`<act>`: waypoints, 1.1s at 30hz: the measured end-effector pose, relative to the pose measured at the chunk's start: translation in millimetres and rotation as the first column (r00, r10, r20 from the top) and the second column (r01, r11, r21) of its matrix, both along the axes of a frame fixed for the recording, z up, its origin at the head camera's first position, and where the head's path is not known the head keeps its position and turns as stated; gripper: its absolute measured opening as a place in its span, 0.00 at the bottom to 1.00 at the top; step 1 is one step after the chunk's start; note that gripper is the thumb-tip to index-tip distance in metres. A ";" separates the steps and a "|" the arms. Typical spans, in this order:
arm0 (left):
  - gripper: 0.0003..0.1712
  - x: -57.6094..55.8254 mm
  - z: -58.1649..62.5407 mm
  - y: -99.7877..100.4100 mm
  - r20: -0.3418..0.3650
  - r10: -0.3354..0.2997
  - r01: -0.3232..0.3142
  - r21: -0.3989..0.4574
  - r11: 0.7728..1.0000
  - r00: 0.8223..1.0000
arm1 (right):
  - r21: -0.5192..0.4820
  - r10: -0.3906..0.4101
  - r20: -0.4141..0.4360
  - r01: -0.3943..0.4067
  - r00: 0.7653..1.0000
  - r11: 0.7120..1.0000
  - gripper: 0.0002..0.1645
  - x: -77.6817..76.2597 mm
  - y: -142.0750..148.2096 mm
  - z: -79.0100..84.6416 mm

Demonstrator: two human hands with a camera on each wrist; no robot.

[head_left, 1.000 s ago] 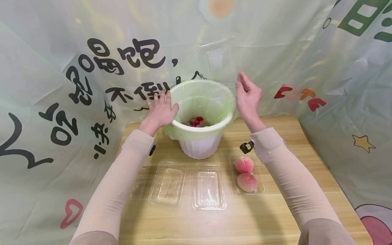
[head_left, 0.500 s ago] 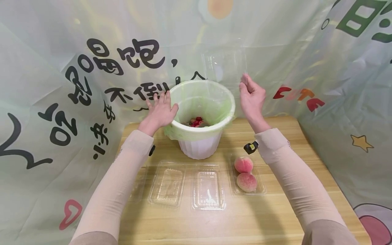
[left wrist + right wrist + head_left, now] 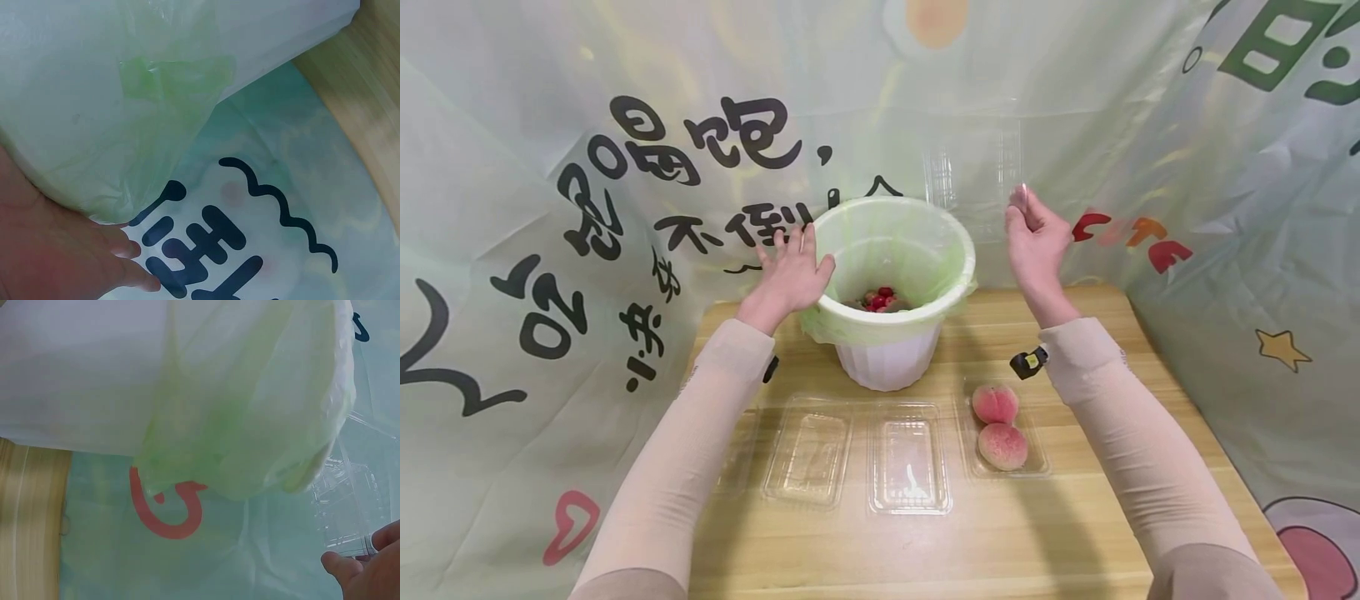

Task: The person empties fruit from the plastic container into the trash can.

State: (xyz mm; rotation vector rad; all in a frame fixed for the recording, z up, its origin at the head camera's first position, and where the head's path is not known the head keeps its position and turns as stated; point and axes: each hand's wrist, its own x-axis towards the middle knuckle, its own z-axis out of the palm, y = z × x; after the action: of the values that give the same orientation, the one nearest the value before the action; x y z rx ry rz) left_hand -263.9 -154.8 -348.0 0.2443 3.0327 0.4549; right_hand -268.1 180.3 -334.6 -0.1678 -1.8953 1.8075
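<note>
My right hand pinches the edge of a clear plastic container, which is held up beyond the right side of a white bin. The container is see-through and hard to make out in the head view. Thumb and fingertips meet on its rim in the right wrist view. My left hand rests at the bin's left rim, fingers straight and spread. A pale green bag lines the bin and folds over its rim. Inside, small red things lie at the bottom, too small to tell their kind.
On the wooden table in front of the bin lie clear plastic trays, one partly behind my left sleeve. The rightmost tray holds two peaches. A printed cloth hangs behind and on both sides.
My right hand has moved to the right and slightly down with the clear plastic container, away from above the bin. The left hand has stayed at the rim.
</note>
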 end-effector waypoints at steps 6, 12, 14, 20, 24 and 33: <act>0.45 -0.4 -0.4 0.0 0.003 0.002 -0.002 0.003 1.000 1.000 | -0.003 -0.015 0.020 0.015 1.000 1.000 0.25 -0.1 10.7 -0.4; 0.46 0.5 0.6 0.5 0.005 0.000 0.000 0.001 1.000 1.000 | 0.014 -0.049 0.053 0.049 0.997 0.999 0.25 2.1 21.0 -1.9; 0.46 1.1 1.2 0.5 0.003 -0.002 0.002 -0.003 1.000 1.000 | 0.025 -0.058 0.068 0.057 0.996 0.998 0.24 3.1 24.4 -2.9; 0.46 2.1 2.0 -0.1 -0.003 -0.005 0.005 -0.005 1.000 1.000 | 0.035 -0.045 0.110 0.042 0.993 0.999 0.25 6.6 33.4 -8.2; 0.46 0.8 1.2 -0.4 -0.002 -0.006 0.006 -0.010 1.000 1.000 | 0.042 -0.050 0.130 0.045 0.990 0.998 0.27 7.4 37.3 -13.2; 0.46 1.4 1.7 0.0 -0.004 -0.007 0.007 -0.007 1.000 1.000 | 0.001 -0.060 0.156 0.061 0.986 0.998 0.28 9.2 46.1 -22.4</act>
State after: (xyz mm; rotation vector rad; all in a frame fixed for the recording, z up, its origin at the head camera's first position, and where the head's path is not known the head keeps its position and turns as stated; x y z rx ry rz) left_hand -262.4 -154.8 -346.3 0.2556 3.0360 0.4431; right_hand -258.9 226.3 -357.0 -0.3742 -1.9705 1.8034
